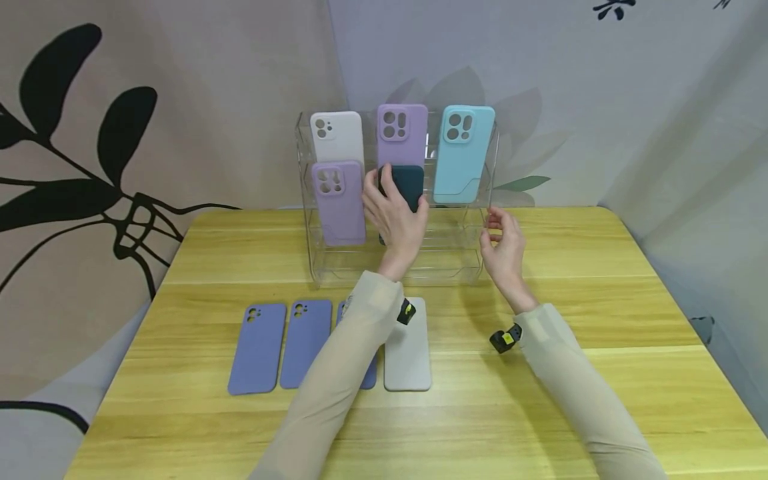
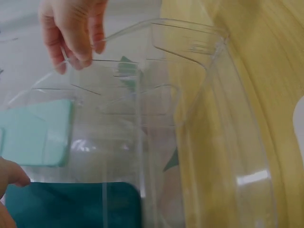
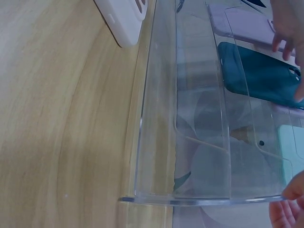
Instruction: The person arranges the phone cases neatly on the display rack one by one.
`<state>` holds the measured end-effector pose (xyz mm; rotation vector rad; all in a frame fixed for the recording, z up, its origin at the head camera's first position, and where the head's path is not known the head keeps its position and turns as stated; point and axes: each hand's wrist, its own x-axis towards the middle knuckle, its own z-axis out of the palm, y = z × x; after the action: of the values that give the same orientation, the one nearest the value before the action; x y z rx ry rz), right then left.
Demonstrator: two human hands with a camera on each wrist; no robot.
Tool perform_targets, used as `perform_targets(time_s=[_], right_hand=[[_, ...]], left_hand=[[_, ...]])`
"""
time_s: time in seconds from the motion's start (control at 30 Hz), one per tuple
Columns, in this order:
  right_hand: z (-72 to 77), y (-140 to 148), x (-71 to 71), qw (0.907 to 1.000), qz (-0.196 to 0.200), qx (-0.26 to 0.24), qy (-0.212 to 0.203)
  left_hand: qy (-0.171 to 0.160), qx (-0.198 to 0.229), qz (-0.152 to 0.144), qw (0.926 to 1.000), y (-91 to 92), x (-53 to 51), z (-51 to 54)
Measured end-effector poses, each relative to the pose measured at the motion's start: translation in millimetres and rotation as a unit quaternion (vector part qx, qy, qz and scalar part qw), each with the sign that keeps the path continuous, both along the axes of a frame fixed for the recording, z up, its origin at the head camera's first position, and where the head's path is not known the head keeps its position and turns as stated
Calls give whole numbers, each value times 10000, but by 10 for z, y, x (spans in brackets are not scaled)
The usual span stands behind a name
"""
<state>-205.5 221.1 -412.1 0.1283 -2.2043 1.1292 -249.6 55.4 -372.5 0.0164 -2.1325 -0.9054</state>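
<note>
A clear acrylic tiered display stand [image 1: 360, 273] stands at the back of the table. My left hand [image 1: 397, 223] holds a dark teal phone case [image 1: 411, 181] by its sides, in the stand's middle column, below a purple case [image 1: 414, 145]. In the right wrist view the teal case [image 3: 256, 73] leans behind a clear tier wall. My right hand [image 1: 505, 250] pinches the stand's right side edge, thumb on one face and fingers on the other. Also in the stand are a white case [image 1: 348, 141], a lower purple case [image 1: 340, 213] and a light blue case [image 1: 468, 160].
On the table before the stand lie blue phone cases [image 1: 257, 353], one partly under my left sleeve, and a white case [image 1: 408, 360] beside them. A patterned cloth wall [image 1: 252, 87] rises behind the table.
</note>
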Motion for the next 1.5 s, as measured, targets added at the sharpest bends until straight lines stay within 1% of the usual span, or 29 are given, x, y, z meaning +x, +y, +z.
perform_targets(time_s=[0.2,0.33,0.4,0.57,0.7,0.83,0.93,1.03,1.2,1.27,1.5], right_hand=[[-2,-12,5,10000,36,53,-29],[-6,-22,8,10000,16,66,-25],[-9,-27,10,10000,14,67,-19],[-17,-34,6,10000,56,69,-1],[-29,-23,0,10000,81,29,14],[-33,-4,2,10000,76,15,-31],[-28,4,6,9999,75,30,-82],[-18,9,13,9999,65,64,-96],[-8,11,21,9999,47,131,-33],[-9,11,20,9999,38,141,10],[-19,14,11,9998,94,108,121]], left_hand=[[-36,-8,-459,9989,-137,111,105],[-147,-50,-724,9973,-239,184,127],[-149,-56,-804,9966,-290,219,124],[-55,-90,-843,9964,-431,305,94],[-84,-116,-852,9963,-551,387,62],[-41,-9,-899,9959,-677,463,20],[-87,92,-933,9956,-779,512,-23],[-249,122,-941,9952,-890,568,-76],[-577,-77,-899,9942,-1094,678,-165],[-747,-174,-880,9932,-1178,722,-192],[-1369,-211,-816,9870,-1485,838,-281]])
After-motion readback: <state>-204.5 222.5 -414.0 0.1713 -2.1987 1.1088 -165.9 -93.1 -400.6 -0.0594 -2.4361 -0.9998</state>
